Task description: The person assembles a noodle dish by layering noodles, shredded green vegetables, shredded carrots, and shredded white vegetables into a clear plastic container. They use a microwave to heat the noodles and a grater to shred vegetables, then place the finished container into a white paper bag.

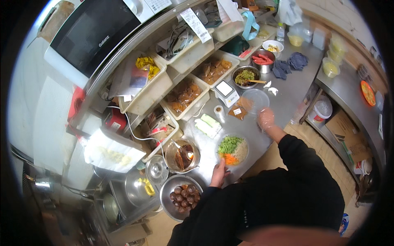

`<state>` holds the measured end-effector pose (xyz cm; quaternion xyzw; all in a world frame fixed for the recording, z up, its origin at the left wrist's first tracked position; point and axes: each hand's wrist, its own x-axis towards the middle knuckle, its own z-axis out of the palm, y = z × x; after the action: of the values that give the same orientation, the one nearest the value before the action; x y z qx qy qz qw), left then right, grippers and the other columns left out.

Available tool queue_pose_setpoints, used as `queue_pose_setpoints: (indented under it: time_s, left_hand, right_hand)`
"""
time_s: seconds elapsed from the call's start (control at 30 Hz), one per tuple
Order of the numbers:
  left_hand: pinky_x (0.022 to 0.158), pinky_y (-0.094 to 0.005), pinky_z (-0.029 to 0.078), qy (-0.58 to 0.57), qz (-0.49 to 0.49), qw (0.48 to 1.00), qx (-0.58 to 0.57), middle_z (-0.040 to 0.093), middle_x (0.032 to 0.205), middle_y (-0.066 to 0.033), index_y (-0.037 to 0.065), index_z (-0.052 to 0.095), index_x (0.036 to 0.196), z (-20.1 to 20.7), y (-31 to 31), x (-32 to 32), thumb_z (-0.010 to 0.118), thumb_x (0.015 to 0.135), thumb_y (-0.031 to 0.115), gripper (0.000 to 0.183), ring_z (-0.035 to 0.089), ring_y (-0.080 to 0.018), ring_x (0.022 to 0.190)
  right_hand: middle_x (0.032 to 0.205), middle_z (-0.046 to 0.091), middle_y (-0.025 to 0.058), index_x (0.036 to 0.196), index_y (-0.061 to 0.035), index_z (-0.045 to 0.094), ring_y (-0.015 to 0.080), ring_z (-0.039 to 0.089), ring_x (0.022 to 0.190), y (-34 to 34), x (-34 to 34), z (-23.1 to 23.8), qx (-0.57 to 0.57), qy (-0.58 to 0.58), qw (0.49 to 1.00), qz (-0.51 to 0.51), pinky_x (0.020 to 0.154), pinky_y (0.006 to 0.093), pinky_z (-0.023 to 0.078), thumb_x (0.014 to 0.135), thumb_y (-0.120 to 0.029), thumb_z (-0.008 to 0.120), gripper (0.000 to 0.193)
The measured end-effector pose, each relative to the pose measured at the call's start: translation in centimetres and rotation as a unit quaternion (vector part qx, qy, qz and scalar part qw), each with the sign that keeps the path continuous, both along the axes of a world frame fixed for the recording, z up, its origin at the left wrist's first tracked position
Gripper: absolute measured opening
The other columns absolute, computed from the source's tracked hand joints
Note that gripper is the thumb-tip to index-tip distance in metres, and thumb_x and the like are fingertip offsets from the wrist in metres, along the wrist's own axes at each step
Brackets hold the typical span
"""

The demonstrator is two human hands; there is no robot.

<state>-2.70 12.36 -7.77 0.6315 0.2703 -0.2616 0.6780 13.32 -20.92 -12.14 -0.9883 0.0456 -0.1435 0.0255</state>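
My left hand (220, 174) is at the near rim of a clear plastic bowl (245, 139), with its thumb on the rim and its other fingers curled by the side. Inside the bowl lie shredded green cucumber (230, 144), orange carrot strips (231, 159) and pale shreds (241, 150) in separate heaps. My right hand (266, 118), in a thin clear glove, is by the counter's right edge. It is beside a round clear plastic lid or shallow bowl (257, 99); its fingers are too blurred to read. A sealed brown packet (237, 112) lies left of that round piece.
A white scale (226, 94), a paper roll (219, 111) and a bowl of greens (246, 76) stand farther back. To the left are a pot of dark sauce (186, 154) and a steel bowl of brown eggs or balls (184, 198). Loaded bins (186, 95) line the left side.
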Motion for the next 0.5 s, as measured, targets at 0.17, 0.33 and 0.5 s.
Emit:
queue_pose_setpoints:
  time_s: [0.17, 0.33, 0.5]
  left_hand:
    - [0.103, -0.0384, 0.036, -0.144, 0.06, 0.98, -0.124, 0.048, 0.134, -0.0141, -0.002, 0.038, 0.135, 1.4, -0.1, 3.0, 0.033, 0.101, 0.05, 0.062, 0.048, -0.0241, 0.122]
    - [0.108, -0.0402, 0.031, -0.14, 0.162, 0.96, -0.18, 0.044, 0.138, -0.0149, -0.003, 0.034, 0.139, 1.6, -2.9, 4.4, 0.03, 0.099, 0.055, 0.07, 0.041, -0.0263, 0.128]
    - [0.104, -0.0386, 0.038, -0.149, 0.276, 0.933, -0.175, 0.05, 0.131, -0.0154, -0.002, 0.039, 0.136, 3.1, -7.5, 6.3, 0.029, 0.103, 0.045, 0.058, 0.048, -0.0272, 0.12]
  right_hand:
    - [0.082, 0.064, 0.0129, 0.081, -0.0046, 0.067, 0.0274, 0.061, 0.074, 0.3, 2.8, -2.9, -0.085, -0.006, 0.995, 0.051, 0.066, 0.0401, 0.047, 0.076, -0.011, 0.057, 0.013]
    - [0.078, 0.06, 0.0124, 0.08, -0.0032, 0.064, 0.0272, 0.059, 0.075, -0.5, 3.2, -2.3, -0.136, -0.069, 0.978, 0.142, 0.067, 0.0393, 0.045, 0.073, -0.009, 0.057, 0.011]
    - [0.087, 0.06, 0.0083, 0.089, -0.0049, 0.063, 0.0241, 0.057, 0.081, -5.0, 3.6, 4.9, 0.094, -0.104, 0.946, 0.292, 0.07, 0.0379, 0.045, 0.083, -0.01, 0.052, 0.014]
